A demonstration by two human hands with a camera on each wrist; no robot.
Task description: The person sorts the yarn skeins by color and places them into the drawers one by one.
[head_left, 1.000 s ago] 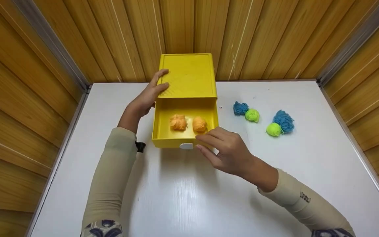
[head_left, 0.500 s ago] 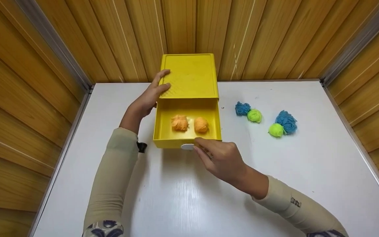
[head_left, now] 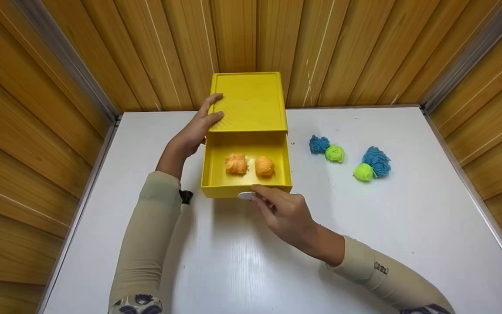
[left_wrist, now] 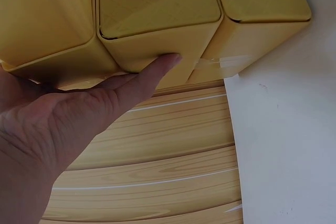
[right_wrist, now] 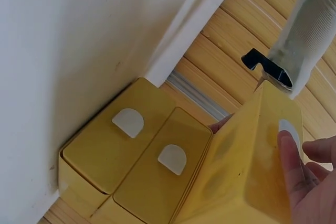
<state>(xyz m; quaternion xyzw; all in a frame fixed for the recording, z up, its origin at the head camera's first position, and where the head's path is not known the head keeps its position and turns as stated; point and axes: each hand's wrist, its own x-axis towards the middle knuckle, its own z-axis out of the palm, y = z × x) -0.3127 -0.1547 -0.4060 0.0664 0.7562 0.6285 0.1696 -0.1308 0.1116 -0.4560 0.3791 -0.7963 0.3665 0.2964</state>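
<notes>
A yellow plastic drawer cabinet (head_left: 251, 100) stands at the back of the white table, its top drawer (head_left: 216, 179) pulled out toward me. Two orange yarn balls (head_left: 236, 164) lie inside that drawer. My left hand (head_left: 193, 130) rests against the cabinet's left side, with fingertips over the top edge; the left wrist view shows a finger (left_wrist: 157, 69) stretched along the side wall. At the drawer front, my right hand (head_left: 292, 216) pinches the white drawer handle (head_left: 245, 196) at its right end. From the right wrist, two lower drawers (right_wrist: 142, 177) appear closed, each with a white handle.
Right of the cabinet lie two pairs of yarn balls, each a blue ball (head_left: 376, 161) beside a lime-green one (head_left: 334, 153). Wood-patterned panels (head_left: 146, 52) wall in the table's back and sides. A black strap end (head_left: 185, 196) sticks out from the left sleeve.
My right hand has moved left and down from the drawer's right front corner onto the handle. The left hand keeps its place, and the drawer stays pulled out.
</notes>
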